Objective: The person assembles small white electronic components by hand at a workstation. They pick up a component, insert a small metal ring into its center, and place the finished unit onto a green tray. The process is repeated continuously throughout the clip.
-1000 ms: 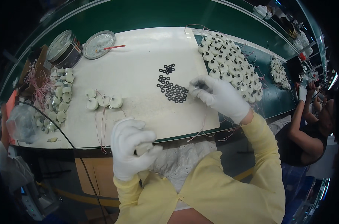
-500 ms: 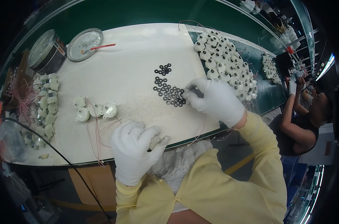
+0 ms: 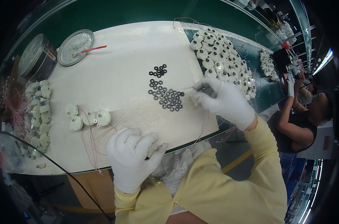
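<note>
My left hand [image 3: 131, 158], in a white glove, is closed around a small pale part [image 3: 152, 150] at the table's front edge. The fingers hide most of it; it resembles the round white motors close by. My right hand [image 3: 225, 99], also gloved, pinches a thin pointed tool [image 3: 191, 88], whose tip points left, just right of the black rings. Too little of the tool shows to name its kind. The black rubber rings [image 3: 168, 98] lie in a loose cluster on the white sheet. Left of my left hand sit several small white motors [image 3: 88, 118] with pink wires.
Many white motors topped with black rings [image 3: 218, 56] stand at the right. More wired motors [image 3: 40, 112] are stacked at the left edge. A tin [image 3: 37, 59] and its lid [image 3: 75, 48], with a red-handled brush [image 3: 94, 49] on it, are at back left. A co-worker [image 3: 300, 123] sits at right.
My right hand has drawn slightly right, away from the rings, and the thin tool's tip now shows. The left hand keeps its grip. The whole view has shifted a little.
</note>
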`<state>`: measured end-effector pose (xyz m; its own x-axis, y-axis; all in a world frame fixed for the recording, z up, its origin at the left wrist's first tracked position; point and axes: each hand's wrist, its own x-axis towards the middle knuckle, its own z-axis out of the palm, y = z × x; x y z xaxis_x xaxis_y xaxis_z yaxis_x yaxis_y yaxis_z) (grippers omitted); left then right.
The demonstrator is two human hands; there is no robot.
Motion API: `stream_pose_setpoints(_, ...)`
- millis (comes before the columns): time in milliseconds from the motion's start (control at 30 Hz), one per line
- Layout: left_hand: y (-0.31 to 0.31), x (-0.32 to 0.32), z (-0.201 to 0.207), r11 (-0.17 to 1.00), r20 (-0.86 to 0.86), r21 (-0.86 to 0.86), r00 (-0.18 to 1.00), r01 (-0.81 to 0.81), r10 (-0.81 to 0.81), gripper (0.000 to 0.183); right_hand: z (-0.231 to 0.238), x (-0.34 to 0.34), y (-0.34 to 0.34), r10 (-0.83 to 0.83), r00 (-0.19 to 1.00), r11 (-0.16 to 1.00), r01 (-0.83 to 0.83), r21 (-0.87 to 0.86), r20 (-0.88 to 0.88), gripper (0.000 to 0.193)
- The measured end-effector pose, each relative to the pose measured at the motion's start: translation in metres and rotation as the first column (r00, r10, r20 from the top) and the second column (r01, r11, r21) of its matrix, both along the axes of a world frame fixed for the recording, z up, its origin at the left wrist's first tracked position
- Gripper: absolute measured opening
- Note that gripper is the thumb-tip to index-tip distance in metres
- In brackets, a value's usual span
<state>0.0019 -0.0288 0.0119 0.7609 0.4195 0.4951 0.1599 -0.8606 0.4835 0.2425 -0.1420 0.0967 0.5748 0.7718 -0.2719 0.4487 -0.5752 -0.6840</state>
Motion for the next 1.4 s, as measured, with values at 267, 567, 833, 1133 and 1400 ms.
stream_pose_setpoints(267, 0.000, 0.000, 0.006, 0.999, -0.042, -0.033, 0.999, 0.011, -0.012, 0.038, -0.024, 0.011, 0.004, 0.298, 0.771, 0.932, -0.361, 0.001, 0.563, 0.021)
stream_pose_setpoints(567, 0.000, -0.001, 0.005, 0.999, -0.055, -0.051, 0.998, 0.015, -0.018, 0.039, -0.017, 0.015, 0.015, 0.440, 0.512, 0.852, -0.497, -0.163, 0.738, 0.016)
stream_pose_setpoints(833, -0.001, -0.001, 0.005, 0.999, -0.051, -0.050, 0.998, 0.019, -0.022, 0.039, 0.000, 0.023, 0.003, 0.611, 0.474, 0.763, -0.565, -0.313, 0.634, 0.018)
stream_pose_setpoints(1133, 0.001, 0.001, 0.006, 0.999, -0.035, -0.038, 0.999, 0.025, -0.026, 0.038, 0.011, 0.015, 0.005, 0.691, 0.270, 0.680, -0.556, -0.478, 0.670, 0.020)
stream_pose_setpoints(1400, 0.000, 0.000, 0.007, 0.997, -0.058, -0.069, 0.998, 0.017, -0.021, 0.040, 0.007, 0.026, 0.005, 0.630, 0.613, 0.773, -0.558, -0.304, 0.478, 0.023)
